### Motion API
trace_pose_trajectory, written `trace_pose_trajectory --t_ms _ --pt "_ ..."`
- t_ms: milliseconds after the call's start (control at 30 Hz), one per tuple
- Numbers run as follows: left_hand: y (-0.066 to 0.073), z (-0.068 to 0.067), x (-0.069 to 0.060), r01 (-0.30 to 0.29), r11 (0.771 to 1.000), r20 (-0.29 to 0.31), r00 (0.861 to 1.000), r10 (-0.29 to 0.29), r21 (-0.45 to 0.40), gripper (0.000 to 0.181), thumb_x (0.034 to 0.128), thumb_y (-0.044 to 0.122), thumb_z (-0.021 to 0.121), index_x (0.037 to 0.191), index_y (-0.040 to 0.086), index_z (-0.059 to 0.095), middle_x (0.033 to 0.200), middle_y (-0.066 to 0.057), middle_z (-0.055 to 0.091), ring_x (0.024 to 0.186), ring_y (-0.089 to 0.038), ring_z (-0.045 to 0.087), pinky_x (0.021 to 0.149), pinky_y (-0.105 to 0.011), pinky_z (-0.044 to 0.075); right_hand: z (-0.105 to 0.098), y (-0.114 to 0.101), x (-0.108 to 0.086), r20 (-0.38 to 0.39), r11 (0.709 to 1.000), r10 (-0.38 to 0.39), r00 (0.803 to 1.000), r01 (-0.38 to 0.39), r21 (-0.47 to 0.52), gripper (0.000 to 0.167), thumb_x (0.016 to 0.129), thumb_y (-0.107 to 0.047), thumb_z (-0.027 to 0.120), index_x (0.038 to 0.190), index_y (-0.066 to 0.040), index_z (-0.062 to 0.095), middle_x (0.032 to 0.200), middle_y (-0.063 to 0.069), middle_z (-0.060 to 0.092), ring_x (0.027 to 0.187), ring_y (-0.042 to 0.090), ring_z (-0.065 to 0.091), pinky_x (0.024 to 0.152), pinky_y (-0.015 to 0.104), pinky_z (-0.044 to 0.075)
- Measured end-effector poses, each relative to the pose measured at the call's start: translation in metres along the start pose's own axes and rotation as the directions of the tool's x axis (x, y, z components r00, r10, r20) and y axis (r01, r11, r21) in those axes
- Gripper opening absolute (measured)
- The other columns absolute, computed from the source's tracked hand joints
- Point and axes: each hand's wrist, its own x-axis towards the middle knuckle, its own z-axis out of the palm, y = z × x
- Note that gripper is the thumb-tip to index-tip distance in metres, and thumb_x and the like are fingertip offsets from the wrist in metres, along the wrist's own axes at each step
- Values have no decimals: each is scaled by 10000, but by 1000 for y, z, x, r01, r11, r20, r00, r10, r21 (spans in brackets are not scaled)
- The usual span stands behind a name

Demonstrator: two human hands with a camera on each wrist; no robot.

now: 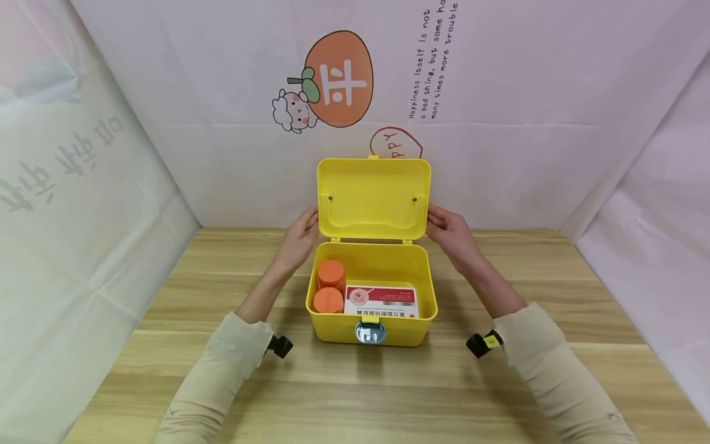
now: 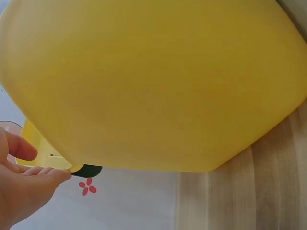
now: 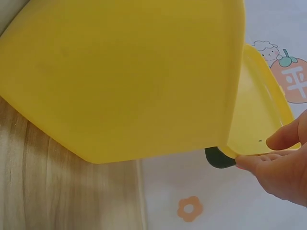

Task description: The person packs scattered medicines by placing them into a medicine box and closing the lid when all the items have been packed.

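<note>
A yellow plastic storage box (image 1: pixel 399 331) stands on the table with its lid (image 1: pixel 374 191) raised upright at the back. My left hand (image 1: pixel 298 242) holds the lid's left edge, and my right hand (image 1: pixel 453 239) holds its right edge. In the right wrist view, the thumb is on the lid's inner side and the fingers lie along its edge. Inside the box, two containers with orange caps (image 1: pixel 331 272) stand at the left. Beside them lies a red-and-white printed carton (image 1: pixel 383 301). A clear latch (image 1: pixel 370 332) is on the box's front.
The box rests on a wood-grain table (image 1: pixel 366 394). Behind it hangs a pale printed cloth (image 1: pixel 222 172), close to the raised lid. More cloth (image 1: pixel 654 203) closes off both sides. Black wrist cameras (image 1: pixel 484 343) sit under both sleeves.
</note>
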Motion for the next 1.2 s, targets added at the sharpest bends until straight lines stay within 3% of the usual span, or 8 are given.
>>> trace_pose_trajectory --t_ms 267,533,867,1200 --pt "-3 0 -3 -53 999 14 999 53 2 554 1063 68 355 1572 -34 163 1625 -216 248 1505 -320 294 1228 -452 267 -2 5 -1 -12 1000 -16 1000 16 1 561 1042 -22 449 1561 18 238 1597 191 338 1476 300 356 1145 413 359" --pt "-4 0 -6 -78 997 13 997 78 6 570 1049 38 375 1576 -24 165 1630 -213 239 1508 -321 287 1224 -448 278 1 5 -6 -46 999 -32 998 31 -22 553 1040 -7 439 1560 7 252 1598 198 330 1474 305 358 1166 465 329" --pt "-8 -1 -10 -100 994 16 995 99 34 634 998 -10 409 1579 -19 155 1633 -213 228 1504 -333 290 1221 -457 288 5 7 -11 -60 993 -49 997 43 -106 554 1034 4 433 1560 -13 261 1607 167 320 1482 281 349 1168 415 337" --pt "-9 0 -15 -141 990 29 990 140 26 624 999 -24 402 1580 3 175 1635 -192 250 1517 -299 276 1231 -474 264 6 2 -20 -63 979 -63 996 49 -198 551 1041 -2 420 1568 -53 266 1616 131 313 1486 273 346 1168 440 350"
